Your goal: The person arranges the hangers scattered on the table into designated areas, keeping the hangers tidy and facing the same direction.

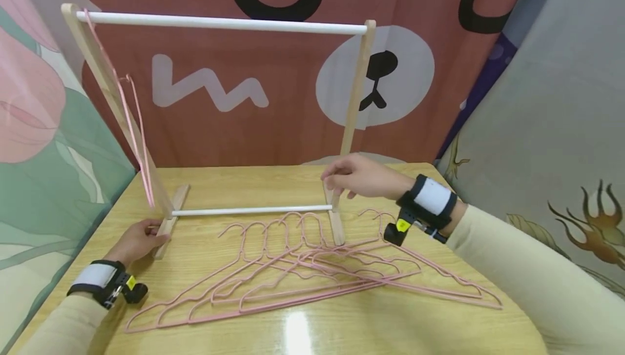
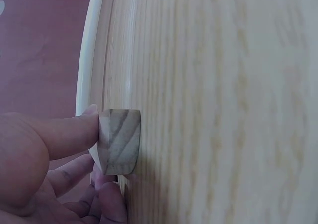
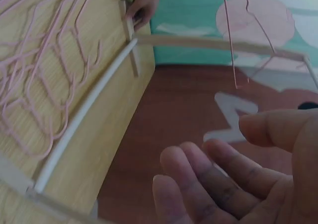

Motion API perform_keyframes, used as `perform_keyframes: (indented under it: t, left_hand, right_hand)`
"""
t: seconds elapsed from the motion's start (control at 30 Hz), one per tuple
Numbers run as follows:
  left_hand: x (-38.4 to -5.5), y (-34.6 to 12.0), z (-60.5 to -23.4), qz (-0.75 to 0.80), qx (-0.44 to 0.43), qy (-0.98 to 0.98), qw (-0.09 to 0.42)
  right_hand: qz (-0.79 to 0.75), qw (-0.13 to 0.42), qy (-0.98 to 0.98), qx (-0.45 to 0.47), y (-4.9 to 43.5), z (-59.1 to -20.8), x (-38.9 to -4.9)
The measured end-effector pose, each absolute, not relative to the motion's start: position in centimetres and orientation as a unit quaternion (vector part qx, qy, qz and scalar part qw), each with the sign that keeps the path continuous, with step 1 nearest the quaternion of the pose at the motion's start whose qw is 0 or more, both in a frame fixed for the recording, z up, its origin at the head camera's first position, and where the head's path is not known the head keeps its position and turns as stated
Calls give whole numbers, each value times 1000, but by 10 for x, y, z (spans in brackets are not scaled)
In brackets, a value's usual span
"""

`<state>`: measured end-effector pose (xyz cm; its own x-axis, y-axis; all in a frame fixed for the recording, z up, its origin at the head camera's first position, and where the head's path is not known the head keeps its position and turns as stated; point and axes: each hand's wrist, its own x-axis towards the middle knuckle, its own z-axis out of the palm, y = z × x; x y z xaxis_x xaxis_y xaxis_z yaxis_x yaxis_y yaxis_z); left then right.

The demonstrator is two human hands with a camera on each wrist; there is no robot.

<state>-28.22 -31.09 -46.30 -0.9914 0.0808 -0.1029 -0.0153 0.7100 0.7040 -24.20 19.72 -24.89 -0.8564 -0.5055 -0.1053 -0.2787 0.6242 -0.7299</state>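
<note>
A wooden rack with a white top rod [image 1: 219,21] and a white lower rod [image 1: 254,210] stands on the table. My left hand [image 1: 134,243] grips the near end of its left foot [image 2: 119,142], thumb on one side and fingers on the other. One pink hanger [image 1: 148,189] hangs from the left end of the top rod. My right hand [image 1: 363,176] is by the right post [image 1: 358,83], its fingers loosely bent and holding nothing in the right wrist view. Several pink hangers [image 1: 215,318] lie overlapping before the rack, hooks towards it.
The wooden table [image 1: 390,328] has a rounded front right corner. Behind it hangs a reddish-brown cloth [image 1: 288,132] with bear faces. Patterned cloths hang at the left [image 1: 29,197] and right [image 1: 512,143] sides.
</note>
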Motion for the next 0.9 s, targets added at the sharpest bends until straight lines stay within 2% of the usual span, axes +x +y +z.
perform_keyframes:
  t: [0.17,0.27,0.7,0.9]
  left_hand:
    - [-282,-309,-465,382,12,922,64]
    - [-282,-309,-466,380,3,922,70]
    - [-279,-311,-465,382,5,921,70]
    - [-277,-308,-466,380,-1,923,66]
  right_hand:
    - [-357,141,895,-229,242,-259,-244]
    - [-342,157,899,-224,266,-262,-240]
    - [-194,307,913,-186,343,-263,-225]
    - [-174,326,919,-138,371,-296,-218]
